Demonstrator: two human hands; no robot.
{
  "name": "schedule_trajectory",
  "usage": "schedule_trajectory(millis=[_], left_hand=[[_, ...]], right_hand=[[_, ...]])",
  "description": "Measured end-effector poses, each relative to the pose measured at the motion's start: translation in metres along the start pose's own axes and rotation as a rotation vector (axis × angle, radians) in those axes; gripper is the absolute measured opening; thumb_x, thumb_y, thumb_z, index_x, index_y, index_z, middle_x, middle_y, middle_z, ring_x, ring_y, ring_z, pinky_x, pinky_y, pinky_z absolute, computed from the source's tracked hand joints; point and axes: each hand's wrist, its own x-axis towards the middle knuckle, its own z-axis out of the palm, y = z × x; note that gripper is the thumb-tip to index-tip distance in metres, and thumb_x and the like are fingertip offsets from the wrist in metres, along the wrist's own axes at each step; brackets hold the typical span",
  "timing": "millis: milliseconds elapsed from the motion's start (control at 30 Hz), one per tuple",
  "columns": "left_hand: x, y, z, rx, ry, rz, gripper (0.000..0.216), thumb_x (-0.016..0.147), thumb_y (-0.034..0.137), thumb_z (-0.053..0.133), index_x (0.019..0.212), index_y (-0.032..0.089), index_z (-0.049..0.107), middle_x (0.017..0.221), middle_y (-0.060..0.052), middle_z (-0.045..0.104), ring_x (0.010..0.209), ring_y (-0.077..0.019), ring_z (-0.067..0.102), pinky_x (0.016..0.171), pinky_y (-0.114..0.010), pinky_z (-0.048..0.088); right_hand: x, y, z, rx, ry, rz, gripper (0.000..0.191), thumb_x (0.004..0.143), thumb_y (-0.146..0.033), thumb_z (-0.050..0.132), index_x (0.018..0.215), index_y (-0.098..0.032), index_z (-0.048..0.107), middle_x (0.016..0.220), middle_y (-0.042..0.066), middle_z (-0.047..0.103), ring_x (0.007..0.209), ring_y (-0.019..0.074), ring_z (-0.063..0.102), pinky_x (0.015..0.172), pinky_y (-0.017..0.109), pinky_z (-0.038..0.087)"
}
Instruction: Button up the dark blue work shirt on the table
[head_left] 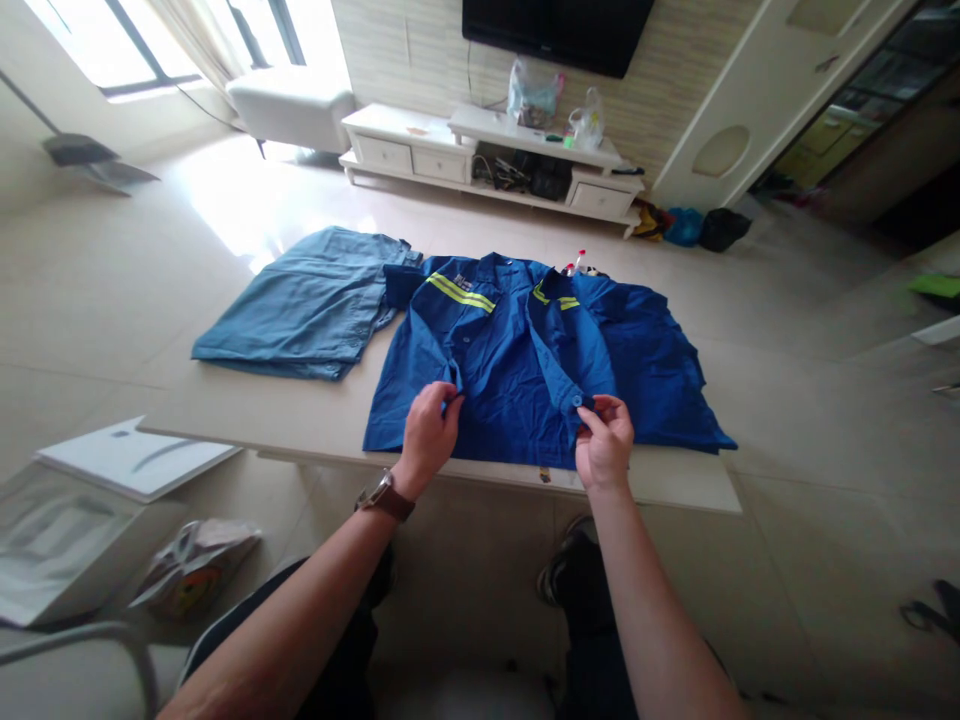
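A grey garment [307, 305] lies folded at the left of the tabletop [660, 485], its edge touching the blue jacket [525, 350] spread flat at the middle with yellow stripes [460, 292] near the collar. The left hand [429, 437], a watch [384, 494] on its wrist, has its fingers pinched on the jacket's left front edge near the hem. The right hand [604, 442] has its fingers clamped on the other front edge just beside a button [577, 401].
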Motion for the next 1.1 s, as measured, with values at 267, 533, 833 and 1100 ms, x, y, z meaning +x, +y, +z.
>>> schedule_trajectory(millis=[267,533,833,1100], left_hand=[[-0.01,0.026,0.0,-0.011,-0.22,0.228,0.013,0.1,0.026,0.054,0.094,0.02,0.064,0.096,-0.005,0.066,0.095,-0.02,0.056,0.086,-0.033,0.045],[-0.023,0.022,0.019,0.067,-0.311,0.033,0.011,0.098,0.03,0.059,0.1,0.024,0.068,0.104,-0.005,0.064,0.102,-0.0207,0.055,0.083,-0.03,0.046],[-0.038,0.012,0.027,0.182,-0.534,-0.063,0.016,0.089,0.029,0.066,0.103,0.022,0.063,0.105,-0.005,0.064,0.102,-0.0214,0.058,0.081,-0.03,0.046],[-0.039,0.004,0.04,0.214,-0.547,0.094,0.029,0.088,0.02,0.064,0.116,0.024,0.07,0.115,-0.008,0.06,0.108,-0.0241,0.052,0.083,-0.034,0.047]], right_hand=[[-0.011,0.007,0.001,-0.202,-0.083,-0.124,0.029,0.072,-0.029,0.075,0.095,-0.02,0.06,0.086,-0.002,0.061,0.079,0.0141,0.057,0.076,0.028,0.046],[-0.025,0.016,0.012,-0.377,-0.25,-0.111,0.025,0.075,-0.03,0.07,0.097,-0.021,0.061,0.086,0.001,0.064,0.082,0.0175,0.06,0.077,0.032,0.05],[-0.031,0.018,0.011,-0.446,-0.305,-0.078,0.02,0.078,-0.029,0.067,0.096,-0.021,0.062,0.088,0.002,0.065,0.081,0.0184,0.061,0.074,0.033,0.052],[-0.032,0.006,0.015,-0.406,-0.289,-0.08,0.02,0.074,-0.026,0.068,0.092,-0.02,0.062,0.084,0.001,0.065,0.076,0.0168,0.059,0.072,0.031,0.049]])
